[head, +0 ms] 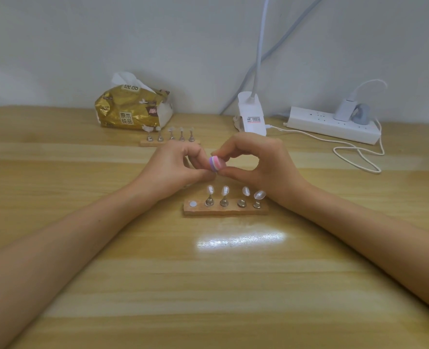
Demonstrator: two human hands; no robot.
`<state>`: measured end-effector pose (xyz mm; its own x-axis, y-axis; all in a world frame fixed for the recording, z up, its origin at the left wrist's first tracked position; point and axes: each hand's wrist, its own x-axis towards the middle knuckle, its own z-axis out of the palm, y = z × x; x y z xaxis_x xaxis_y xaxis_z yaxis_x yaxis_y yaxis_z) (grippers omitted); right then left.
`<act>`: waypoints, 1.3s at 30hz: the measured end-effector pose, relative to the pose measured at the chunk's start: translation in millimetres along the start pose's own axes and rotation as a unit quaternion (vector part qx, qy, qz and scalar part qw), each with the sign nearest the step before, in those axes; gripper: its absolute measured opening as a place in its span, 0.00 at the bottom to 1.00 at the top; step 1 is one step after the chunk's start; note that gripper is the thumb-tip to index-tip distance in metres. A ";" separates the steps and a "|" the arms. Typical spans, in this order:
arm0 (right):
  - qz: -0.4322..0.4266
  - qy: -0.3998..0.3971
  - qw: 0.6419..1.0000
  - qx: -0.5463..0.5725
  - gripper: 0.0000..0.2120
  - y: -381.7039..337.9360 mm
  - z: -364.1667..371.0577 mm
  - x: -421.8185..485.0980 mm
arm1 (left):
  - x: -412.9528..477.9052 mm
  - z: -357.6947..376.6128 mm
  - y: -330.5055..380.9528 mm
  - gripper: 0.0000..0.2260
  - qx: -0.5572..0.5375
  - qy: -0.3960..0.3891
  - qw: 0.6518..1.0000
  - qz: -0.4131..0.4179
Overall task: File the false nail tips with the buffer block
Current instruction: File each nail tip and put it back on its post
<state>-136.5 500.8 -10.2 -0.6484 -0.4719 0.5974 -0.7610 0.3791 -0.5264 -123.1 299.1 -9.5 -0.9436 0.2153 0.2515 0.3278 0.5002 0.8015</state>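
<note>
A small pink-and-purple striped foam buffer block (217, 163) is pinched between thumb and forefinger of the right hand (256, 162), at twelve o'clock of the near wooden strip holder (226, 210). The left hand (175, 165) is curled close against it; what it holds cannot be told. Four clear plastic false nail tips (225, 190) stand on metal pegs; the nine o'clock disc (193, 204) is bare. The block is judged light and yielding, best gripped by its sides; the tips seem thin, slippery and easily flexed.
</note>
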 end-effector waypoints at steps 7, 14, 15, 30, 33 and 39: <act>0.001 0.003 1.000 0.009 0.05 -1.7 0.1 0.6 | -0.7 -0.1 0.5 0.05 0.009 0.004 1.000 0.000; 0.002 -0.001 1.000 0.002 0.05 -2.4 0.5 1.7 | -0.8 0.2 1.1 0.06 0.010 0.003 1.000 0.007; 0.017 -0.007 1.000 0.007 0.05 -2.4 0.2 1.8 | -0.5 0.4 1.1 0.05 0.010 0.004 1.000 0.007; 0.021 0.004 1.000 0.006 0.06 -1.0 0.4 2.1 | -1.4 0.7 3.3 0.05 0.009 0.004 1.000 0.005; 0.017 0.000 1.000 0.003 0.06 -1.1 0.9 2.5 | -1.7 1.6 3.4 0.05 0.013 0.004 1.000 0.007; 0.012 0.005 1.000 -0.002 0.05 -1.8 1.5 2.3 | -1.9 0.8 3.6 0.04 0.024 0.006 1.000 0.018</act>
<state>-136.6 497.8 -8.9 -0.6665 -0.4541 0.5913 -0.7455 0.3933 -0.5381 -120.1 301.1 -7.5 -0.9319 0.2238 0.2855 0.3623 0.5318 0.7655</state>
